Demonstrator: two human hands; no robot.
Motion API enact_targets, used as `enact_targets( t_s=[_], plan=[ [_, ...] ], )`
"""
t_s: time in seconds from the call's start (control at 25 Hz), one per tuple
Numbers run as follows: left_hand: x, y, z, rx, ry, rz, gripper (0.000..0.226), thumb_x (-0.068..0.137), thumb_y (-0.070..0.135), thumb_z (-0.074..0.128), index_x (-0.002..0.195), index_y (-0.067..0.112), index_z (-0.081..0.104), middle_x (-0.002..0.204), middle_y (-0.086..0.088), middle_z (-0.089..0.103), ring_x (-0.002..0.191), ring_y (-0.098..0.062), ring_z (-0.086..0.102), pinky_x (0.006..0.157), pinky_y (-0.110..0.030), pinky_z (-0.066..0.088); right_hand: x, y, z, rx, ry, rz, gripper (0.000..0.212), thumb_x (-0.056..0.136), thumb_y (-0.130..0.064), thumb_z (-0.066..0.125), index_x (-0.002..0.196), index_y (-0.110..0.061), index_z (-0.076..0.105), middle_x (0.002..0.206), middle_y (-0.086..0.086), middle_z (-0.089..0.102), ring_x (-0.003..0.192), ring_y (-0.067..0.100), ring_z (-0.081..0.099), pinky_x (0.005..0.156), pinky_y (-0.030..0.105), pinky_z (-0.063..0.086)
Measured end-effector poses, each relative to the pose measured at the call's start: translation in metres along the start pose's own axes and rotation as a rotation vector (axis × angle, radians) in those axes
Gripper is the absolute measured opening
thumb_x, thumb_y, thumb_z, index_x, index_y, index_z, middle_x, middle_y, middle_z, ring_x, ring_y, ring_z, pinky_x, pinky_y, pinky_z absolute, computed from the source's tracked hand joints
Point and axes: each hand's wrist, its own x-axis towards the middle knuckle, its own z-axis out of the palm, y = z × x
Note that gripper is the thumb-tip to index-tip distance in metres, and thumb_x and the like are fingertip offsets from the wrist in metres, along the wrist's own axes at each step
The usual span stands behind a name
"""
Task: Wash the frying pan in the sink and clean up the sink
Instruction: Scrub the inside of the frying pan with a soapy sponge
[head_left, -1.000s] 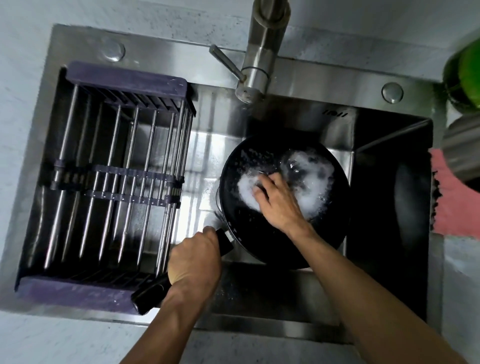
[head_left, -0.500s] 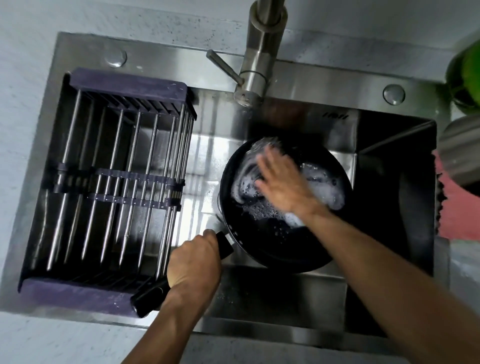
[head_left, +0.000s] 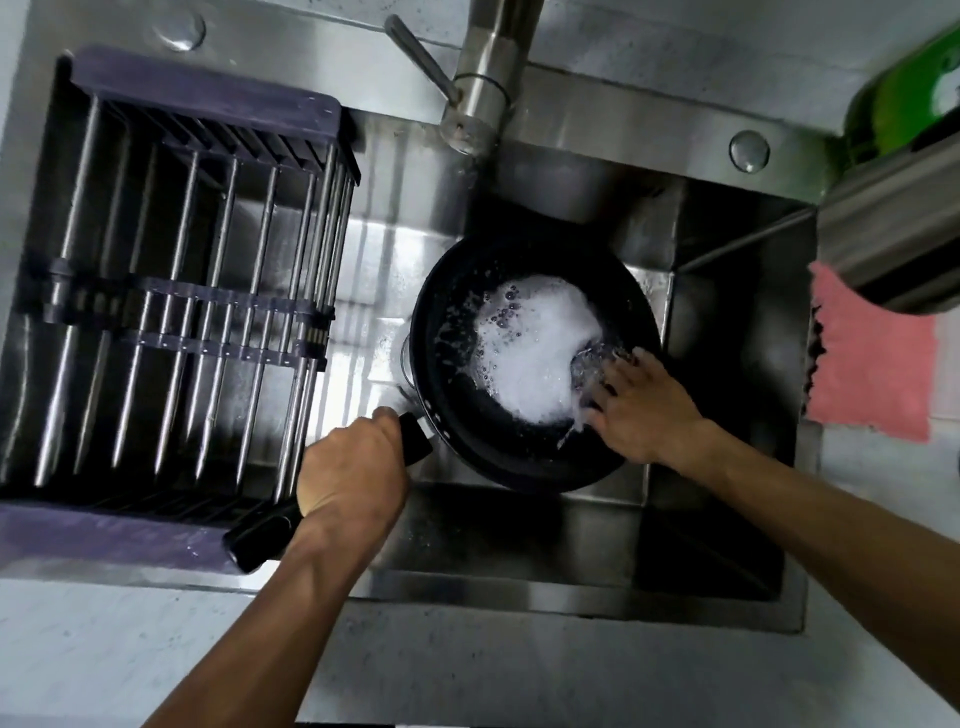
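Head view, looking straight down into a steel sink (head_left: 519, 582): the black frying pan (head_left: 535, 364) sits inside the basin, just right of the drying rack (head_left: 192, 322) that spans the sink's left half, and below the faucet (head_left: 483, 88). A thick patch of white foam (head_left: 535, 353) covers much of the pan's floor. The left hand (head_left: 353, 473) has its fingers (head_left: 387, 418) wrapped tight around the pan's black handle (head_left: 260, 535), whose end sticks out toward the near rim. The right hand (head_left: 639, 410) lies flat against the pan's right inner wall, fingers spread and blurred with motion; whether a sponge or cloth is under the palm I cannot tell, and none shows.

To my eye this is the scrubbing step, with soap worked around the inside of the pan. No water seems to be running from the faucet. Next would likely come a rinse: the right hand would have to leave the pan and lift the faucet lever (head_left: 421, 57), while the left tilts the pan under the spout so the suds drain off. The soapy handle could slip, so that grip should stay firm. The sink itself has not been cleaned yet. A pink cloth (head_left: 872, 364) lies on the bench at the right, apart from the basin
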Motion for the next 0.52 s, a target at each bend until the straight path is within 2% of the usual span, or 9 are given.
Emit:
enact_targets(
  t_s=[0.08, 0.12, 0.2, 0.24, 0.28, 0.36, 0.4, 0.44, 0.52],
  plan=[
    [-0.001, -0.001, 0.0, -0.018, -0.009, 0.002, 0.026, 0.087, 0.014, 0.055, 0.113, 0.017, 0.052, 0.099, -0.004, 0.066, 0.089, -0.026, 0.066, 0.063, -0.03, 0.041, -0.019, -0.006, 0.002, -0.017, -0.034, 0.028, 0.07, 0.102, -0.053, 0.015, 0.157, -0.01, 0.026, 0.164, 0.019, 0.019, 0.153, 0.033, 0.012, 0.124, 0.048, -0.002],
    [-0.001, -0.002, 0.0, -0.02, -0.008, -0.006, 0.026, 0.087, 0.015, 0.056, 0.113, 0.017, 0.053, 0.098, -0.004, 0.066, 0.089, -0.026, 0.065, 0.063, -0.03, 0.04, -0.023, -0.015, -0.001, 0.046, -0.057, -0.028, 0.073, 0.103, -0.056, 0.014, 0.157, -0.009, 0.025, 0.163, 0.018, 0.022, 0.152, 0.03, 0.015, 0.124, 0.045, -0.001],
    [0.0, -0.001, -0.001, -0.014, -0.003, -0.025, 0.025, 0.088, 0.017, 0.059, 0.113, 0.017, 0.054, 0.096, -0.005, 0.066, 0.087, -0.026, 0.065, 0.063, -0.031, 0.04, -0.028, -0.035, -0.011, 0.341, -0.174, -0.254, 0.068, 0.104, -0.057, 0.013, 0.156, -0.017, 0.029, 0.164, 0.009, 0.024, 0.152, 0.023, 0.018, 0.124, 0.039, 0.004],
    [-0.001, 0.0, -0.002, -0.017, -0.006, -0.03, 0.025, 0.089, 0.018, 0.059, 0.113, 0.017, 0.055, 0.096, -0.005, 0.065, 0.087, -0.026, 0.065, 0.063, -0.031, 0.04, -0.027, -0.04, -0.011, 0.435, -0.198, -0.303, 0.069, 0.102, -0.058, 0.009, 0.155, -0.02, 0.033, 0.164, 0.006, 0.025, 0.152, 0.021, 0.018, 0.124, 0.037, 0.006],
    [-0.001, 0.001, -0.002, -0.026, -0.006, -0.037, 0.025, 0.088, 0.018, 0.059, 0.113, 0.017, 0.056, 0.095, -0.006, 0.065, 0.087, -0.026, 0.064, 0.063, -0.031, 0.04, -0.025, -0.036, -0.011, 0.422, -0.156, -0.26, 0.078, 0.098, -0.063, 0.003, 0.153, -0.02, 0.038, 0.163, 0.006, 0.028, 0.151, 0.022, 0.02, 0.124, 0.038, 0.009],
    [-0.001, 0.003, -0.002, -0.033, -0.018, -0.054, 0.026, 0.087, 0.014, 0.058, 0.113, 0.017, 0.056, 0.097, -0.006, 0.065, 0.089, -0.027, 0.064, 0.064, -0.031, 0.041, -0.024, -0.022, -0.004, 0.246, -0.061, -0.07, 0.096, 0.09, -0.069, -0.004, 0.144, -0.012, 0.05, 0.158, 0.013, 0.035, 0.147, 0.027, 0.026, 0.123, 0.04, 0.013],
    [-0.001, 0.003, -0.001, -0.03, -0.019, -0.06, 0.028, 0.087, 0.012, 0.057, 0.114, 0.017, 0.056, 0.098, -0.006, 0.065, 0.09, -0.027, 0.064, 0.065, -0.031, 0.041, -0.032, -0.023, -0.003, 0.248, -0.067, -0.063, 0.091, 0.094, -0.067, 0.001, 0.139, -0.009, 0.055, 0.157, 0.016, 0.036, 0.146, 0.029, 0.029, 0.122, 0.04, 0.016],
    [-0.001, 0.003, -0.001, -0.026, -0.014, -0.059, 0.029, 0.087, 0.011, 0.057, 0.116, 0.016, 0.056, 0.1, -0.007, 0.065, 0.091, -0.027, 0.064, 0.066, -0.032, 0.042, -0.042, -0.035, -0.004, 0.352, -0.111, -0.126, 0.08, 0.1, -0.061, 0.01, 0.137, -0.007, 0.057, 0.159, 0.017, 0.033, 0.146, 0.028, 0.03, 0.122, 0.039, 0.019],
    [-0.002, 0.003, -0.001, -0.006, -0.018, -0.047, 0.031, 0.088, 0.011, 0.056, 0.118, 0.016, 0.055, 0.102, -0.007, 0.065, 0.093, -0.027, 0.064, 0.067, -0.032, 0.042, -0.049, -0.079, -0.019, 0.778, -0.149, -0.388, 0.063, 0.106, -0.051, 0.022, 0.149, -0.01, 0.044, 0.168, 0.006, 0.01, 0.152, 0.017, 0.018, 0.124, 0.031, 0.014]
  ],
)
